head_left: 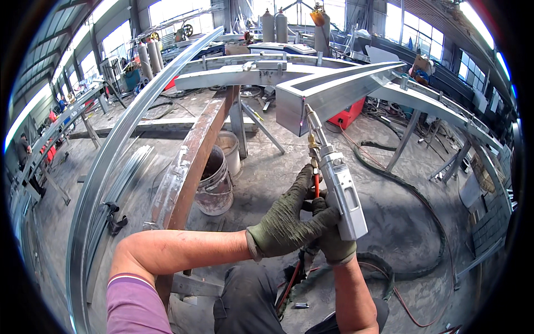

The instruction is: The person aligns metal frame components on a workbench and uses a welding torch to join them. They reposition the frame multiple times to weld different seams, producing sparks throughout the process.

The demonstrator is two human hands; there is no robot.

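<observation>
One silver-grey handheld welding gun (340, 183) sits at picture centre, its nozzle pointing to twelve o'clock against the end of one grey rectangular steel tube (322, 89). Two gloved hands grip it: the left hand (286, 222) and right hand (331, 234), fingers wrapped closed around its body. Two worn buckets (219, 178) stand at nine o'clock, beside one rusty brown beam (192, 156).

A silver welding gun (342, 186) with a brass nozzle tilts up and away, its tip touching the lower corner of a grey steel box beam (328, 92).
</observation>
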